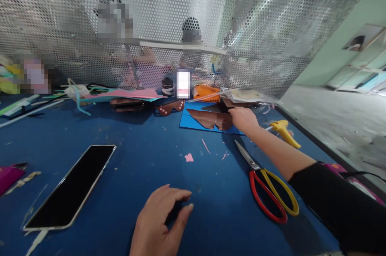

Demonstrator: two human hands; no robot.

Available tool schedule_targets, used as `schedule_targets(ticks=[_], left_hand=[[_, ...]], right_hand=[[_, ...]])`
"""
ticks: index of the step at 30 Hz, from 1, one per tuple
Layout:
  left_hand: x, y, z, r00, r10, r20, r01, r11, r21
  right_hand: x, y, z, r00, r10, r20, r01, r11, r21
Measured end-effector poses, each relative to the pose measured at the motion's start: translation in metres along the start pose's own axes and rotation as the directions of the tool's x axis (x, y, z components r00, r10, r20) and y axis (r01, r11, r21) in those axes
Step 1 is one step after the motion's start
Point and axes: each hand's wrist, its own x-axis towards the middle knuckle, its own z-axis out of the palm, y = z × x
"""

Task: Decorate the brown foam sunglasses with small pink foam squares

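Observation:
My right hand [245, 119] reaches to the back of the table. Its fingers are pinched at the edge of a dark paper piece [215, 108]; the fingertips are partly hidden. Just below it, a shiny brown paper cutout [208, 119] with a notched lower edge lies on a blue sheet [188, 121]. Near the front edge, my left hand [163, 220] rests with thumb and fingers curved apart, holding nothing. Beneath my right forearm lie scissors [253, 163] with red and yellow handles. A small pink paper flower [189, 157] sits mid-table.
A charging phone [72, 187] lies at left. A brown mask-shaped cutout with pink squares [170, 108], pink paper [129, 93], a dark roll [167, 86] and an orange item [206, 93] line the back. At right is a yellow glue gun [285, 132]. Perforated metal [169, 3] rises behind.

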Motion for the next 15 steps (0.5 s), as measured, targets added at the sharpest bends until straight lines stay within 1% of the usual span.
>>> schedule_targets(ticks=[3,7,10,13,15], left_hand=[[0.000,-0.001,0.000,1.000,0.006,0.002,-0.006,1.000,0.004],[0.001,-0.003,0.000,1.000,0.011,0.011,-0.011,1.000,-0.003],[0.002,-0.003,0.000,1.000,0.008,-0.002,-0.008,1.000,-0.029],[0.001,-0.001,0.001,1.000,-0.028,-0.008,0.027,0.997,-0.075],[0.000,0.002,0.003,0.997,-0.071,-0.005,0.070,0.990,-0.119]], right_hand=[[0.025,-0.008,0.005,0.999,-0.019,0.045,0.019,1.000,0.002],[0.064,-0.032,0.001,0.994,-0.061,0.093,0.059,0.998,0.021],[0.092,-0.047,0.003,0.988,-0.064,0.143,0.060,0.998,0.037],[0.109,-0.057,0.010,0.980,-0.074,0.182,0.066,0.997,0.051],[0.114,-0.062,0.016,0.978,-0.077,0.194,0.069,0.996,0.051]])
